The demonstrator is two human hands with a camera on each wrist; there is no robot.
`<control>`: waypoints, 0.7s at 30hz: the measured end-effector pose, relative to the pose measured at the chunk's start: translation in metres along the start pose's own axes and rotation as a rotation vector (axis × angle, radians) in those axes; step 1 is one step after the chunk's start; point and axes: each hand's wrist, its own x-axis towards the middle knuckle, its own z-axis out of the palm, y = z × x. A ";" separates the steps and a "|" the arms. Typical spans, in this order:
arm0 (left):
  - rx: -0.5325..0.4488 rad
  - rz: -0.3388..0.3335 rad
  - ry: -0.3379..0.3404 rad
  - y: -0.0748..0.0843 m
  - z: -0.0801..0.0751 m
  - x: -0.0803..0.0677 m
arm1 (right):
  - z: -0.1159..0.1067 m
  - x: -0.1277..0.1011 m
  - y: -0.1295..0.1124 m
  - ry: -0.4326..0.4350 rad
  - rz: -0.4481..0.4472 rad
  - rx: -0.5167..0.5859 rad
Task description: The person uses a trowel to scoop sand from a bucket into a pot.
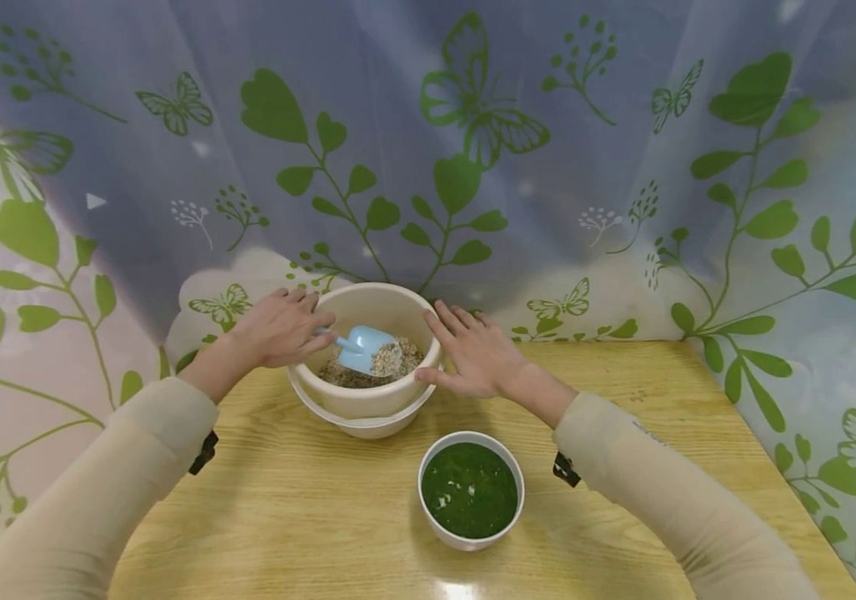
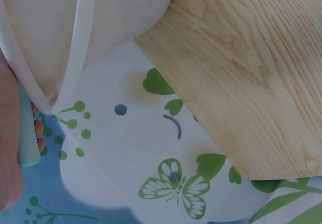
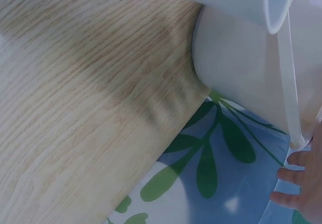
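Note:
My left hand grips the handle of a light blue scoop at the left rim of a cream bucket. The scoop lies tilted inside the bucket, with some of a coarse, grain-like mix in its mouth. More of the mix covers the bucket floor. In the left wrist view, fingertips show behind the scoop handle. My right hand rests against the bucket's right rim, fingers spread and fairly straight, thumb at the near side. Its fingertips appear beside the rim in the right wrist view.
The bucket sits in or over a wider white basin at the back of the wooden table. A white bowl of green liquid stands nearer, right of centre. A leaf-and-butterfly curtain hangs right behind the table.

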 end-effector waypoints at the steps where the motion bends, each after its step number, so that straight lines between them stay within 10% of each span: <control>1: 0.001 0.000 0.000 0.000 0.000 0.000 | 0.000 0.000 0.000 0.003 -0.001 -0.003; 21: 0.010 -0.043 -0.013 0.002 -0.013 -0.008 | -0.006 -0.017 0.004 0.083 -0.037 -0.001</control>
